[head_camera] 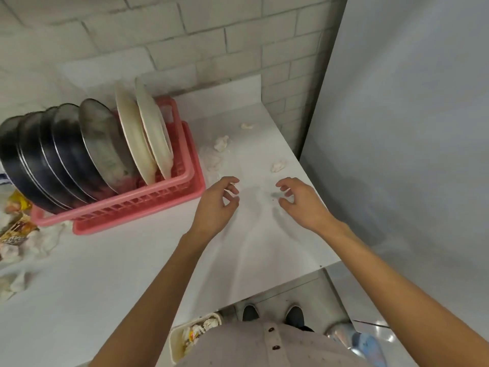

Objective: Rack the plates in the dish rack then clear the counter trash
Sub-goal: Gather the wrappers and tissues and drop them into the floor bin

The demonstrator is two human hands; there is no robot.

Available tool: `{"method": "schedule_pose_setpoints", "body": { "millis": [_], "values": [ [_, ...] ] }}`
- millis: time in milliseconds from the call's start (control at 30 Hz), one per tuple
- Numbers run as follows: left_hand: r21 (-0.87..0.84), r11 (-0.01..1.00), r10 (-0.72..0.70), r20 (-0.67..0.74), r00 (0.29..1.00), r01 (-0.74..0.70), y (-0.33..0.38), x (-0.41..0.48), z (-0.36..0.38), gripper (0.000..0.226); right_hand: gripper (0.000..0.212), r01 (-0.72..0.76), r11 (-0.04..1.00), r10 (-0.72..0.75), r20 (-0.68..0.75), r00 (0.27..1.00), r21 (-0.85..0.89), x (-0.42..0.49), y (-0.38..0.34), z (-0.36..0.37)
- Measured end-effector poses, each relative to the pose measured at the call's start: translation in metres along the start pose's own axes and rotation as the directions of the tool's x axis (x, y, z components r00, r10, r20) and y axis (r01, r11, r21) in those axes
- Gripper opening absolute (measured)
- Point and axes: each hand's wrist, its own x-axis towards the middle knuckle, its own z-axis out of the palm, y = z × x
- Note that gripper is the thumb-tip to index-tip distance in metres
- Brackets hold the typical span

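A pink dish rack [148, 201] stands on the white counter [111, 274] at the left, holding several steel plates [79, 152] and two cream plates [144, 133] on edge. Crumpled white paper scraps lie to its right: one [221, 143], a small one [247, 125] farther back, another [278, 166] near the counter's right edge. My left hand [218, 205] hovers over the counter beside the rack's corner, fingers loosely curled, holding nothing that I can see. My right hand [299, 200] hovers just right of it, fingers loosely curled and empty, below the third scrap.
More trash, snack wrappers [16, 223] and crumpled tissues [39, 242], lies on the counter at the far left. A white bin [177, 340] with trash inside stands on the floor under the counter's front edge. A brick wall runs behind; a grey panel [410, 128] rises at the right.
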Motion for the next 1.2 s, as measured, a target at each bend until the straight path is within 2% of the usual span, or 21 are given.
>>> {"method": "schedule_pose_setpoints", "body": {
  "millis": [133,233,367,467,533,600,700,800,900,1000,1100,1200],
  "values": [
    [0.327,0.944,0.040,0.027,0.999,-0.046,-0.021,0.027,0.002,0.055,0.041,0.014,0.989,-0.014,-0.004,1.000,-0.151,0.042,0.014,-0.004],
    [0.537,0.843,-0.066,0.135,0.989,-0.017,-0.028,0.050,0.003,0.063,0.049,-0.002,0.958,0.007,0.017,1.000,-0.288,0.072,0.020,-0.004],
    [0.652,0.758,-0.095,0.134,0.986,-0.015,-0.041,0.069,0.012,0.030,0.054,0.034,0.883,0.003,0.077,0.997,-0.468,0.100,0.025,0.004],
    [0.704,0.710,-0.080,0.125,0.989,-0.032,-0.044,0.075,0.011,0.013,0.042,0.071,0.851,-0.012,0.115,0.993,-0.521,0.111,0.029,0.011],
    [0.746,0.662,-0.039,0.125,0.991,-0.068,-0.045,0.077,0.011,0.013,0.029,0.112,0.831,-0.048,0.130,0.990,-0.545,0.114,0.033,0.015],
    [0.760,0.639,0.019,0.135,0.991,-0.116,-0.047,0.082,0.011,0.014,0.026,0.138,0.858,-0.081,0.134,0.988,-0.495,0.116,0.039,0.017],
    [0.731,0.672,0.036,0.129,0.991,-0.120,-0.049,0.089,0.010,0.018,0.025,0.158,0.905,-0.110,0.142,0.984,-0.396,0.121,0.043,0.017],
    [0.652,0.747,0.086,0.098,0.992,-0.129,-0.041,0.092,0.008,0.014,0.017,0.162,0.930,-0.109,0.172,0.979,-0.330,0.123,0.040,0.017],
    [0.480,0.867,0.097,0.097,0.991,-0.132,-0.030,0.083,0.008,0.008,0.016,0.130,0.950,-0.084,0.168,0.982,-0.283,0.120,0.042,0.019],
    [0.308,0.944,0.070,0.174,0.982,-0.122,-0.023,0.062,0.015,0.008,0.014,0.092,0.963,-0.053,0.155,0.986,-0.255,0.118,0.046,0.023],
    [0.106,0.994,0.005,0.176,0.984,-0.024,-0.022,0.044,0.025,0.012,0.014,0.074,0.970,-0.039,0.149,0.988,-0.233,0.118,0.042,0.023],
    [-0.056,0.991,-0.113,0.097,0.989,0.118,-0.031,0.036,0.036,0.022,0.015,0.037,0.973,-0.010,0.118,0.993,-0.228,0.112,0.043,0.028]
  ]
}}
